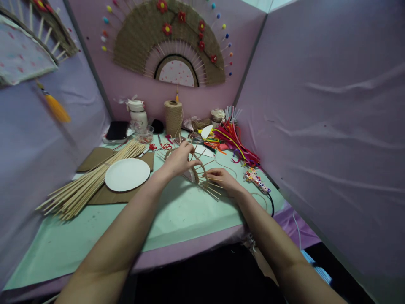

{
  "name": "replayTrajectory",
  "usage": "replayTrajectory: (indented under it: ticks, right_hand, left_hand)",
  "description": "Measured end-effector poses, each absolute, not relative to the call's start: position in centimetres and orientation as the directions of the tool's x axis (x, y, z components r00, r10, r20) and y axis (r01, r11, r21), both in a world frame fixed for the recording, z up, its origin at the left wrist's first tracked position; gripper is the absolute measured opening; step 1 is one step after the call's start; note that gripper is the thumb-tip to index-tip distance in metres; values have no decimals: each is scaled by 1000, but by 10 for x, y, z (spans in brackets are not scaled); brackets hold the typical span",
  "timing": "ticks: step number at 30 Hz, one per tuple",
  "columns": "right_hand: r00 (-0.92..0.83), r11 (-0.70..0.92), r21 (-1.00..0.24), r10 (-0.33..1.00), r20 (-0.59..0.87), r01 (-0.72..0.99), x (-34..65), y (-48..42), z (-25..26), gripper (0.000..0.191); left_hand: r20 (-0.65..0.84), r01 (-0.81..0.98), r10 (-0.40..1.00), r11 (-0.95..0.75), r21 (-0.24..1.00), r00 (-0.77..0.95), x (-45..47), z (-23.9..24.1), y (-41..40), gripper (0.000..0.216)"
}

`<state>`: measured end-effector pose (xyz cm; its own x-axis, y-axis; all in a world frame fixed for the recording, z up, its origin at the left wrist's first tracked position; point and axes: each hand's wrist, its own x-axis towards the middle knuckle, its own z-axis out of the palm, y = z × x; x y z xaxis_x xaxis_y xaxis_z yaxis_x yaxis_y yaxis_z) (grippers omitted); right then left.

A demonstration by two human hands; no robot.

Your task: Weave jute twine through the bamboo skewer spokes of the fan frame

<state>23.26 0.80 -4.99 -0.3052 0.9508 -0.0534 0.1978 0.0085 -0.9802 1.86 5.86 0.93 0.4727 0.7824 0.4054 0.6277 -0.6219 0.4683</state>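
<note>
A small half-round fan frame (pixel 196 174) of thin wooden sticks and brown twine is held between my two hands over the middle of the table. My left hand (pixel 179 159) grips its upper left part, thumb and fingers bent around it. At the right end, my right hand (pixel 223 180) has its fingers closed on the twine-bound edge, with stick ends poking out past them. Whether a loose strand of twine is also in those fingers is too small to make out. Part of the frame is hidden behind the left hand.
Left lie a bundle of bamboo sticks (pixel 91 181), a white paper plate (pixel 127 174) and cardboard (pixel 109 196). A twine spool (pixel 173 119) and white bottle (pixel 137 113) stand behind. On the right are pipe cleaners (pixel 236 141) and a corded glue gun (pixel 257 180). A large fan (pixel 139 40) hangs on the back wall.
</note>
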Motion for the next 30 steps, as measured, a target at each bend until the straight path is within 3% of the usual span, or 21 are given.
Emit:
replayTrajectory:
  ticks: [5,11,19,30]
  right_hand:
    - [-238,-5,-992,971,-35,123,229,2,-49,35]
    - [-116,143,-969,986,122,203,233,-2,-27,26]
    - [-183,319,-896,944,273,309,243,-14,8,29]
    - [-167,341,-887,939,302,311,251,-16,22,38]
  left_hand:
    - [440,621,801,-595,510,406,16,12,61,32]
    - [441,647,857,-497,578,265,6,33,58,29]
    - [412,681,900,-392,619,144,1,60,41,39]
    - [378,634,924,-328,700,60,-1,77,25,46]
